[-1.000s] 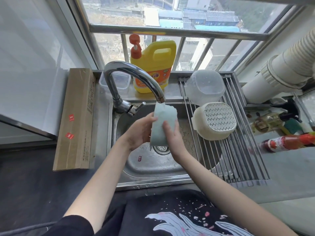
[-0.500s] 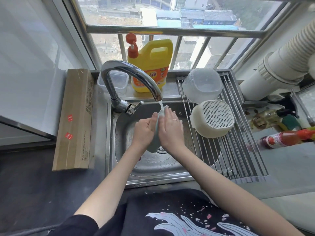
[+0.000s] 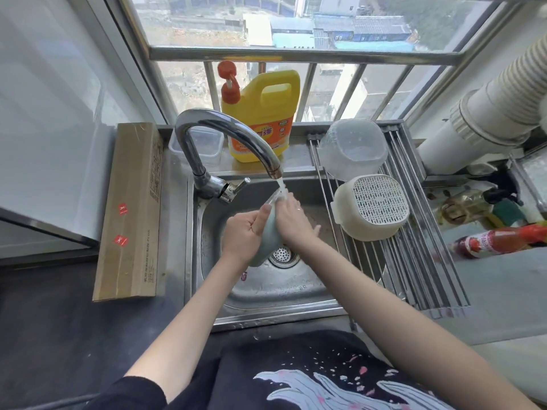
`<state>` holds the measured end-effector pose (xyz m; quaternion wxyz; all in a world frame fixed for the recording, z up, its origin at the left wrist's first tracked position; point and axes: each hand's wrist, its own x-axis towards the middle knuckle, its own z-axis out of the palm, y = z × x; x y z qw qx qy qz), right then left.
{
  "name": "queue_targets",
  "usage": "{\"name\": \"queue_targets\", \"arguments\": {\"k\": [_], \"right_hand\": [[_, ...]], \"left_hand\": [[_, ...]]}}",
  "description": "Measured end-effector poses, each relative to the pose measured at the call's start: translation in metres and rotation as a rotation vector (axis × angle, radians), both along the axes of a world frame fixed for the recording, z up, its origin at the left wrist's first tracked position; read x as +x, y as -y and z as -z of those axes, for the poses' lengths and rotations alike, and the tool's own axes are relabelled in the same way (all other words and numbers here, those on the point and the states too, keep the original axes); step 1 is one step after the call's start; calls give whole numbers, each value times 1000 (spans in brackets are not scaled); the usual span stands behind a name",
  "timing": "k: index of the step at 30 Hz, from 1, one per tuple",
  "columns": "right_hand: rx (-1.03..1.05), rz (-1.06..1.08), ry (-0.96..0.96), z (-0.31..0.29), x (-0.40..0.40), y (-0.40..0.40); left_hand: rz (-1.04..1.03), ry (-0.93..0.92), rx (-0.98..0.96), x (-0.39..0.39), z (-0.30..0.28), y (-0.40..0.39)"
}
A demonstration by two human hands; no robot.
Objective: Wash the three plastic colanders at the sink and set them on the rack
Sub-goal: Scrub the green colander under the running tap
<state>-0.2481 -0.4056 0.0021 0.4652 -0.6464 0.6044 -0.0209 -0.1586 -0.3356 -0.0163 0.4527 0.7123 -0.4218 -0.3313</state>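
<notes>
A pale blue-green colander [image 3: 266, 241] is held on edge over the steel sink [image 3: 266, 294], under the running faucet [image 3: 225, 134]. My left hand [image 3: 244, 232] grips its left side with curled fingers. My right hand [image 3: 293, 220] lies flat against its right side, water falling on its fingertips. A cream colander [image 3: 371, 207] sits upside down on the roll-up rack [image 3: 414, 261]. Behind it, a translucent white colander [image 3: 352, 149] also lies upside down on the rack.
A yellow detergent jug [image 3: 260, 113] and a clear lidded box [image 3: 204, 143] stand on the sill behind the faucet. A long cardboard box [image 3: 130, 211] lies left of the sink. Bottles [image 3: 500, 241] lie right of the rack, under a large white duct [image 3: 488, 108].
The blue-green colander turned from facing me to edge-on and sank lower into the sink. My right hand moved onto its right side.
</notes>
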Motion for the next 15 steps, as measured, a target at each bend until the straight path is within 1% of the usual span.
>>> {"name": "queue_targets", "arguments": {"k": [1, 2, 3, 4, 5, 6, 7, 8, 10, 11, 13, 15], "right_hand": [[55, 72, 26, 3, -4, 9], [154, 185, 51, 5, -8, 18], [301, 321, 100, 3, -14, 23], [469, 435, 192, 3, -19, 23], [584, 503, 322, 3, -22, 21], [639, 583, 429, 4, -24, 16], [627, 639, 480, 7, -24, 13], [591, 677, 506, 6, -23, 11], [389, 650, 464, 8, -21, 10], [240, 574, 401, 11, -19, 10], [-79, 305, 172, 18, -18, 7], [-308, 52, -38, 15, -14, -5]], "left_hand": [[5, -23, -7, 0, -1, -3], [17, -78, -26, 0, -1, -5], [37, -139, -45, 0, 0, -8], [53, -180, -51, 0, 2, -9], [67, -211, -50, 1, 4, -10], [76, -250, -45, 2, 5, -11], [94, -286, -31, 4, 7, -11], [123, -312, -4, 7, 7, -10], [166, -332, 47, 12, 1, -6], [166, -340, 60, 12, -2, -2], [144, -365, 68, 8, -4, 7], [128, -401, 89, -1, -1, 15]]}}
